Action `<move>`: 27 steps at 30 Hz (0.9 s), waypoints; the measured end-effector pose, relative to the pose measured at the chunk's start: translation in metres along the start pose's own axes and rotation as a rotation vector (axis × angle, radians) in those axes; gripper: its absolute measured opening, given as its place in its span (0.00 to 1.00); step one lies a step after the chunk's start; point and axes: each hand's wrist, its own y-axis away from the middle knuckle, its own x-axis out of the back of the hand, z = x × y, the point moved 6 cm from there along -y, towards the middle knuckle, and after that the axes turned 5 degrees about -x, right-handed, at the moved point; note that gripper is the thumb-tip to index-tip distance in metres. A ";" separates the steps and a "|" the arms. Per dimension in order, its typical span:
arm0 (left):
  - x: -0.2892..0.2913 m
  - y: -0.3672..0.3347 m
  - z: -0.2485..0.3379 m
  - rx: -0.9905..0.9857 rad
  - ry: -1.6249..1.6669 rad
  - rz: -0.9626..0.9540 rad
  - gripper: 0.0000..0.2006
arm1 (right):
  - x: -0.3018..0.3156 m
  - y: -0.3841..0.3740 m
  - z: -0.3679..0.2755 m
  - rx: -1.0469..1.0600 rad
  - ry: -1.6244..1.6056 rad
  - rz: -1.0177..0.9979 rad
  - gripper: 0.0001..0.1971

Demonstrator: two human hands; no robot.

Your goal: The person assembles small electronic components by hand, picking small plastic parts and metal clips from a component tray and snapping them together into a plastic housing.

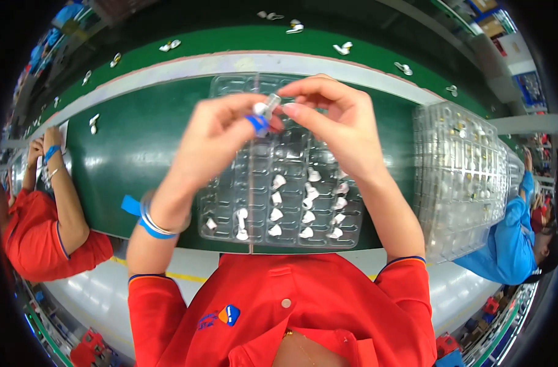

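A clear plastic blister tray (279, 202) lies on the green worktop (138, 153); a stack of similar trays (459, 177) stands at its right.

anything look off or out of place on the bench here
Nothing stands out. Both hands, left hand and right hand, hold a small clear part above the clear tray, whose white pieces sit in their pockets. The tray stack looks even.

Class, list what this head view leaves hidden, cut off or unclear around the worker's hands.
- Small clear part: its shape is unclear, covered by fingertips of the left hand and right hand.
- Clear tray: its middle is hidden behind both hands.
- Tray stack: contents too small.
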 end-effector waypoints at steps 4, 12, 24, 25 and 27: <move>0.054 -0.054 -0.010 -0.037 -0.533 0.169 0.14 | 0.020 -0.005 0.003 0.109 0.192 0.108 0.07; 0.148 -0.114 -0.071 -0.174 -1.314 0.338 0.19 | 0.023 -0.009 -0.002 0.177 0.389 0.100 0.05; 0.015 0.034 0.013 -0.312 -0.811 -0.223 0.11 | 0.024 0.001 -0.030 0.128 0.428 0.154 0.04; 0.006 0.041 0.014 -0.315 -0.799 -0.210 0.11 | 0.022 0.004 -0.038 0.181 0.474 0.149 0.04; -0.013 0.045 0.002 -0.319 -0.777 -0.236 0.11 | 0.017 0.012 -0.053 0.258 0.574 0.164 0.04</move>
